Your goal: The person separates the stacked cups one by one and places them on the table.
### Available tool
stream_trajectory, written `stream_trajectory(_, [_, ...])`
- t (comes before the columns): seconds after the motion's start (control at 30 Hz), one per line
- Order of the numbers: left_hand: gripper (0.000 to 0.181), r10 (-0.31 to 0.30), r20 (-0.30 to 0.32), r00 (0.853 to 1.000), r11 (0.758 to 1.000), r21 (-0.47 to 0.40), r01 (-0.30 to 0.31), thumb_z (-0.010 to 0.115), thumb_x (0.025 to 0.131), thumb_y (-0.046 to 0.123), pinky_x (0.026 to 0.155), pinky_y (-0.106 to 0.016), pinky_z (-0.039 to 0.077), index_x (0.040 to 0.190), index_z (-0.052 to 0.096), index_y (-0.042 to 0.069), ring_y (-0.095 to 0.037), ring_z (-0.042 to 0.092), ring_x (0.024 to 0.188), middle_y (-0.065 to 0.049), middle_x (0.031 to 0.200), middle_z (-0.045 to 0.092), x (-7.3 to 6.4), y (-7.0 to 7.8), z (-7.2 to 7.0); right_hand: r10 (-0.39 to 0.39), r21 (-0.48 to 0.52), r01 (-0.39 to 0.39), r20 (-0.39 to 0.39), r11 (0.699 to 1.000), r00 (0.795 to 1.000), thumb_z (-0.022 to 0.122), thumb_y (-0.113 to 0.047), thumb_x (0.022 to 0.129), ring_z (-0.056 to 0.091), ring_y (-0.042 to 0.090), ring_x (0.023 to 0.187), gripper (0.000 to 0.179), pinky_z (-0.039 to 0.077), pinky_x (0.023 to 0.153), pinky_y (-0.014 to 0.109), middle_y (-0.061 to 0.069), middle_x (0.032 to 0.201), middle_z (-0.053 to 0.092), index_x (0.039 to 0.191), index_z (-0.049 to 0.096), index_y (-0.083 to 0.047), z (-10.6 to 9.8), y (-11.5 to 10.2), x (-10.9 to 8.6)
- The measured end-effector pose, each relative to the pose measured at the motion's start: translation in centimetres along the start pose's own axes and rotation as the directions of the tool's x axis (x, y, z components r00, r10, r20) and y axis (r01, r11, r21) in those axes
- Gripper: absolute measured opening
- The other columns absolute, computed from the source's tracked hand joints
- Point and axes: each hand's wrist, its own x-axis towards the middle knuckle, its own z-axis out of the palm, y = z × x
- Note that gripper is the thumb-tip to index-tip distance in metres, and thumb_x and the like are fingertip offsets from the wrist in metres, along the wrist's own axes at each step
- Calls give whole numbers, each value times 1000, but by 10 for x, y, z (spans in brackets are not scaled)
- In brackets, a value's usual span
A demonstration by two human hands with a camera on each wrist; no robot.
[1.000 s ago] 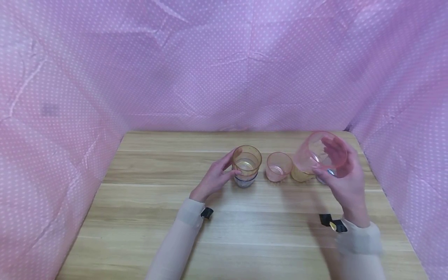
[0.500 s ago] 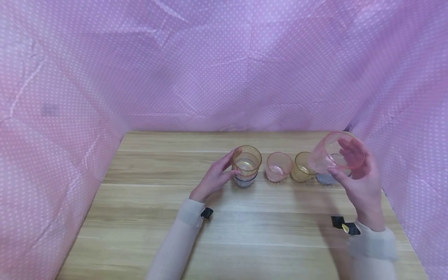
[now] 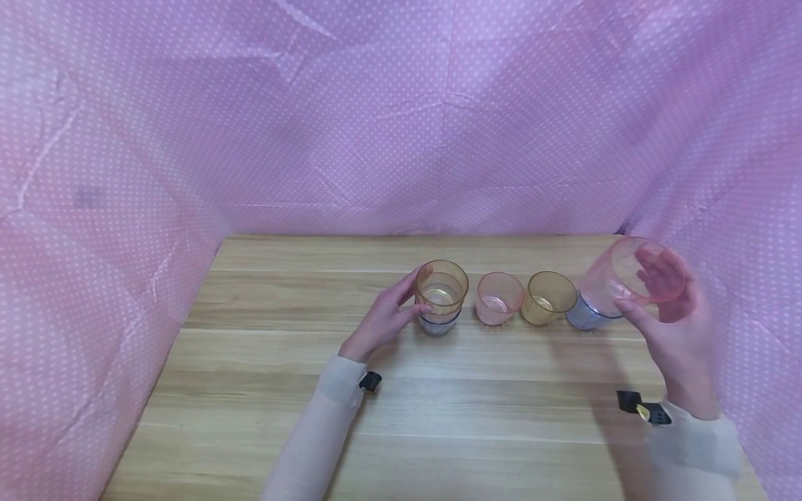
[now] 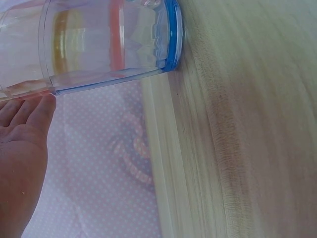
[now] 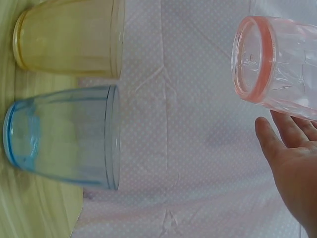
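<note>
My left hand point(image 3: 385, 320) holds the side of a stack of nested clear cups point(image 4: 89, 44), fingers behind and thumb in front. Blue shows at the bottom of this stack, then pink, with a yellow cup point(image 3: 442, 282) on top. My right hand point(image 3: 677, 341) grips a pink cup point(image 3: 603, 282), tilted and raised off the table. In the head view it overlaps a blue cup point(image 3: 587, 318) standing at the row's right end. The right wrist view has this pink cup point(image 5: 292, 64) well above the blue cup's rim.
Between the stack and the blue cup stand a pink cup point(image 3: 499, 300) and a yellow cup point(image 3: 544, 306), in one row. They are on a wooden table point(image 3: 301, 306), whose back and sides meet pink dotted cloth point(image 3: 388, 139).
My right hand has moved to the right with the pink cup, passing from over the yellow cup to over and beyond the blue one. The left hand and stack have stayed put.
</note>
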Motion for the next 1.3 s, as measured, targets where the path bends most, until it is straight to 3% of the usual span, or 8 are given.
stream_trajectory(0.23, [75, 2, -3, 1000, 1000, 7, -2, 71, 97, 17, 117, -30, 40, 163, 35, 14, -33, 45, 144, -13, 162, 39, 1, -1, 0, 14, -20, -15, -33, 1000, 999, 63, 42, 70, 56, 31, 131, 81, 48, 110, 30, 26, 140, 60, 144, 44, 15, -11, -4, -1])
stream_trajectory(0.43, [74, -3, 3, 1000, 1000, 5, 3, 70, 98, 17, 118, -30, 40, 163, 34, 13, -32, 45, 144, -12, 162, 39, 0, 0, -1, 18, 12, -17, -56, 1000, 998, 63, 42, 71, 56, 31, 131, 81, 50, 106, 29, 25, 139, 60, 144, 45, 13, -17, -5, -1])
stream_trajectory(0.8, [75, -13, 0, 1000, 1000, 10, 13, 70, 98, 16, 118, -31, 40, 163, 33, 13, -33, 44, 144, -13, 162, 39, 0, 1, -1, -5, -32, 2, -103, 1000, 995, 67, 39, 72, 58, 30, 128, 76, 53, 100, 26, 25, 139, 61, 140, 50, 12, -29, -5, 2])
stream_trajectory(1.3, [70, 2, -2, 1000, 1000, -13, -2, 68, 100, 14, 121, -31, 35, 162, 35, 12, -28, 41, 147, -9, 164, 38, 0, -2, 0, 103, -194, -145, -211, 970, 972, 59, 41, 74, 59, 25, 126, 76, 54, 96, 20, 21, 140, 61, 142, 51, 7, -56, -7, 4])
